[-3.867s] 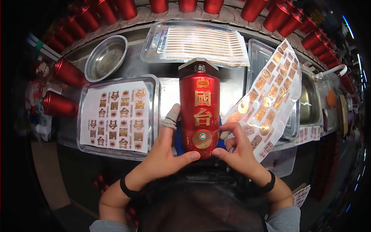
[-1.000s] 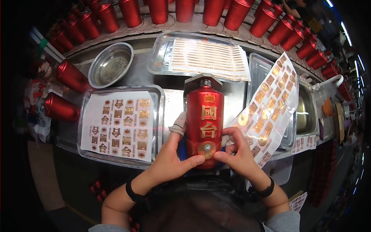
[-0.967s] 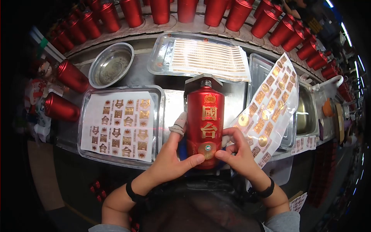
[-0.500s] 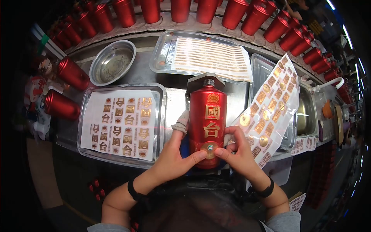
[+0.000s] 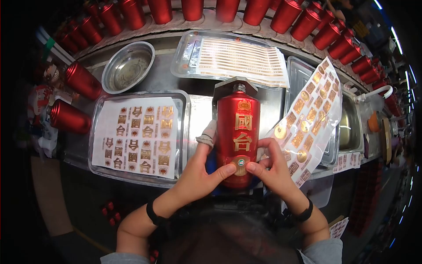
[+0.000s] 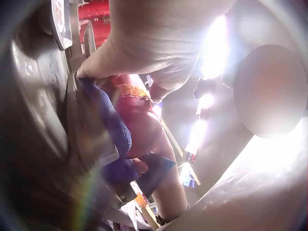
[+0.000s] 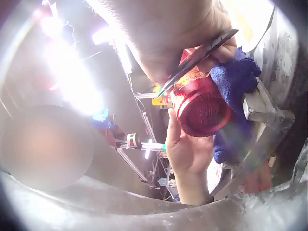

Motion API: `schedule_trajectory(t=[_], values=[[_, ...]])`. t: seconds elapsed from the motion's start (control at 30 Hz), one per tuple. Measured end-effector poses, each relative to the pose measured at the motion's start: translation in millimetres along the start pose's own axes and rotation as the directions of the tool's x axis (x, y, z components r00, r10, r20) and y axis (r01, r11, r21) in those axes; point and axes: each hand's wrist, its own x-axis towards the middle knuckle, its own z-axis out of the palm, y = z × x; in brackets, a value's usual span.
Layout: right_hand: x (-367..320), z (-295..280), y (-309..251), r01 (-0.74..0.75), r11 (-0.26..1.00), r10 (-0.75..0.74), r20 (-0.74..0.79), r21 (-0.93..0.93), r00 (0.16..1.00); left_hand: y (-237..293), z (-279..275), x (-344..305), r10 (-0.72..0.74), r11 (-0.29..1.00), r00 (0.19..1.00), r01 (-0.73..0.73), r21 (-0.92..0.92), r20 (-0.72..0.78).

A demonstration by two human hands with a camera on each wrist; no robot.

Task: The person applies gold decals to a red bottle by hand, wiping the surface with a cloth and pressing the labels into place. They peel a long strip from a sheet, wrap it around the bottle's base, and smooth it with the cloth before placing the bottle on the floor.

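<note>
A red bottle (image 5: 238, 119) with raised gold characters lies face up in the head view, its neck in the notch of a grey metal rest (image 5: 220, 88). Near its base is a round gold label (image 5: 241, 170) with a small teal-and-white spot. My left hand (image 5: 198, 174) grips the bottle's left side, index finger along it in a pale finger cover (image 5: 206, 138), thumb at the label's edge. My right hand (image 5: 278, 171) grips the other side, thumb against the label. A thin, dark, blade-like tool (image 7: 197, 60) shows at the right hand. Blue cloth (image 7: 233, 79) lies under the bottle.
A tray (image 5: 186, 127) with a sheet of gold characters (image 5: 132, 171) is at left, below a metal bowl (image 5: 128, 68). A striped sheet (image 5: 239, 61) and a curved label sheet (image 5: 311, 110) lie behind and right. A sink (image 5: 349, 125) is far right; red bottles (image 5: 160, 9) line the back.
Both thumbs have moved up from beneath the round label to its two sides, closer together. The head view has shifted slightly; bottles along the back stand at different positions.
</note>
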Motion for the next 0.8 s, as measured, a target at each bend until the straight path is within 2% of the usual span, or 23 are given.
schedule_trajectory(t=[0.13,0.33,0.53,0.67,0.8], values=[[0.1,-2.9,4.0,-0.014,0.992,0.011,0.027,0.128,1.000,-1.2,-6.8,-0.6,-0.078,0.978,0.997,0.077,-0.192,0.006],[-1.6,0.5,3.2,0.012,0.995,-0.011,-0.002,0.102,1.000,-2.0,-4.2,-0.7,-0.074,0.972,0.997,0.072,-0.225,0.001],[-2.5,4.1,3.1,0.035,0.999,-0.036,-0.034,-0.021,0.999,0.2,4.4,-0.7,0.041,0.999,0.998,-0.040,0.027,-0.048],[-2.0,8.6,1.8,0.027,0.999,-0.024,-0.058,0.046,0.998,0.5,5.1,0.9,-0.008,1.000,1.000,0.008,-0.007,-0.011],[-1.6,7.8,3.6,0.043,0.999,-0.042,-0.052,0.019,0.998,1.3,5.7,0.2,-0.011,1.000,1.000,0.011,-0.011,-0.017]])
